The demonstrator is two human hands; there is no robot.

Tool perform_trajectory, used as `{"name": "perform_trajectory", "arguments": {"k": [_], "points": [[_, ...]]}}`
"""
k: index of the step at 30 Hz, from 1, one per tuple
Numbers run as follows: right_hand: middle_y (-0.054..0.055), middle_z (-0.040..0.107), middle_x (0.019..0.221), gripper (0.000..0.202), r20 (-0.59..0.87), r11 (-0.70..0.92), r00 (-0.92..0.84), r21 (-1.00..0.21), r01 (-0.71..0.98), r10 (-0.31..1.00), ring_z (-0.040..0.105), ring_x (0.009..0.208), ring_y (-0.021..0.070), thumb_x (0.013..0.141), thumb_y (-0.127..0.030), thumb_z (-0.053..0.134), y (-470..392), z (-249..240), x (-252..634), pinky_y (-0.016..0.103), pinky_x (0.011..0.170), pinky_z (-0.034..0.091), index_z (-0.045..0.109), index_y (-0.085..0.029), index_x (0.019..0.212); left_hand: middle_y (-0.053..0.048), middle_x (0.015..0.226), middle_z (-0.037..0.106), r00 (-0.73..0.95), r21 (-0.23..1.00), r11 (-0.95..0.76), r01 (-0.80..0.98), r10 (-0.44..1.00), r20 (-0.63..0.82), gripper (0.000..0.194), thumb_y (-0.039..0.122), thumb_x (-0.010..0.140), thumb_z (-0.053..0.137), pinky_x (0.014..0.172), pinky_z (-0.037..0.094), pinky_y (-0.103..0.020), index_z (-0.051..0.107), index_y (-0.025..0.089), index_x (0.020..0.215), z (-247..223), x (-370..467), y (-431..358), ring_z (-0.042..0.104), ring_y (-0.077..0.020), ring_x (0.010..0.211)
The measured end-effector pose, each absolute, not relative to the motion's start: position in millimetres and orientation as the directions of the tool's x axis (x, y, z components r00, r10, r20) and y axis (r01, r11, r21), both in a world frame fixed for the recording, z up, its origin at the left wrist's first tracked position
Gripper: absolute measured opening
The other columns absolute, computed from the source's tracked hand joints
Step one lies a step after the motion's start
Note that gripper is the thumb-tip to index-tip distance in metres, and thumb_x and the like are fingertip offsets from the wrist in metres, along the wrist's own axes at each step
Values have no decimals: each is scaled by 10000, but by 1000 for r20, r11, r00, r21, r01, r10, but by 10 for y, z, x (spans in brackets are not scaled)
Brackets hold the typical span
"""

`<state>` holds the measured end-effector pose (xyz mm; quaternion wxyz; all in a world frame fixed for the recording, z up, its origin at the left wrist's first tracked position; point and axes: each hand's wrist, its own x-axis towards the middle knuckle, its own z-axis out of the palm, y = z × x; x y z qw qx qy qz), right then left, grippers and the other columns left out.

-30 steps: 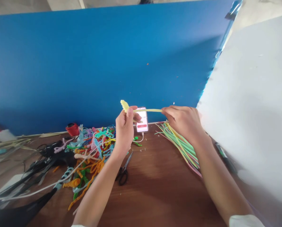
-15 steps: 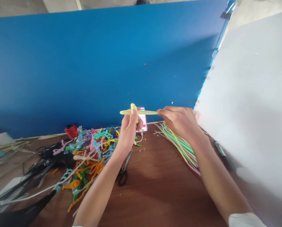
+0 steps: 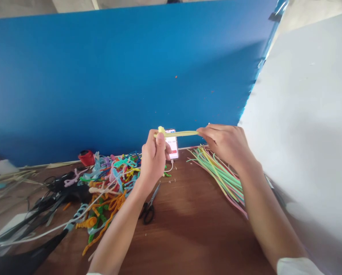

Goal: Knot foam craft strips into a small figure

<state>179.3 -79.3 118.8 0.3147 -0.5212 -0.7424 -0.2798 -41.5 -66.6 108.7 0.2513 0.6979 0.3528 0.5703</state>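
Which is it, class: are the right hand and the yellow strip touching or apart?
Touching: the head view shows the right hand pinching the yellow strip.

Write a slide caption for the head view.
Left hand and right hand hold a yellow strand between them, scissors on the brown table nearby.
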Motion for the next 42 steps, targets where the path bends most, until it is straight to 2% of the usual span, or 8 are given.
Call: {"name": "perform_trajectory", "arguments": {"k": [6, 15, 19, 25, 30, 34, 37, 42], "points": [[20, 760, 854, 253, 782, 312, -239, 59, 948, 576, 639, 664, 158, 978, -248, 512, -794, 1205, 1846, 283, 535, 259, 764, -245, 948, 28, 661, 602, 172, 748, -631, 206, 776, 607, 388, 531, 1017, 349, 473, 412, -226, 432, 212, 813, 1080, -420, -668, 548, -70, 466], [21, 756, 835, 267, 782, 301, -205, 23, 953, 588, 627, 665, 159, 982, -267, 508, -787, 1223, 1870, 283, 542, 261, 770, -250, 933, -3, 725, 641, 230, 808, -589, -2, 786, 574, 359, 512, 1011, 391, 512, 456, -236, 454, 205, 836, 1080, -403, -656, 570, -85, 518], [28, 752, 833, 273, 767, 278, -198, 27, 960, 610, 623, 651, 164, 987, -293, 507, -794, 1235, 1876, 288, 544, 263, 768, -242, 926, -21, 754, 660, 256, 829, -558, -40, 796, 548, 384, 537, 999, 402, 527, 467, -245, 476, 199, 833, 1081, -401, -650, 585, -94, 538], [31, 775, 991, 266, 717, 367, -267, 17, 930, 644, 689, 752, 185, 1009, -305, 487, -783, 1219, 1870, 286, 578, 331, 746, -248, 1005, -44, 774, 668, 169, 822, -569, -32, 808, 565, 409, 564, 988, 404, 581, 501, -251, 481, 199, 820, 1093, -411, -629, 632, -117, 625], [42, 769, 1098, 269, 653, 418, -303, -23, 908, 694, 714, 840, 216, 1012, -315, 480, -767, 1216, 1849, 294, 634, 387, 740, -249, 1019, -36, 768, 665, 168, 823, -568, -11, 810, 562, 371, 529, 992, 431, 568, 486, -240, 518, 193, 861, 1093, -397, -623, 619, -108, 608], [53, 768, 1059, 308, 659, 491, -300, -121, 863, 689, 694, 833, 204, 1019, -373, 461, -755, 1229, 1842, 292, 670, 409, 737, -235, 1004, -25, 757, 656, 147, 825, -565, -2, 816, 559, 363, 528, 983, 456, 581, 504, -232, 522, 193, 861, 1101, -385, -636, 603, -100, 593], [44, 746, 867, 373, 680, 570, -275, -254, 781, 680, 630, 701, 162, 1011, -452, 459, -753, 1244, 1837, 275, 647, 401, 735, -208, 952, -18, 748, 643, 141, 827, -561, -16, 818, 558, 341, 505, 987, 466, 579, 502, -224, 515, 193, 857, 1106, -385, -638, 584, -92, 586], [-26, 531, 584, 458, 665, 621, -192, -498, 605, 721, 398, 499, 106, 970, -566, 478, -779, 1266, 1798, 254, 495, 280, 733, -190, 914, -11, 744, 622, 166, 821, -570, -18, 808, 565, 337, 508, 983, 475, 581, 493, -227, 505, 200, 847, 1091, -390, -633, 550, -86, 573]]}}
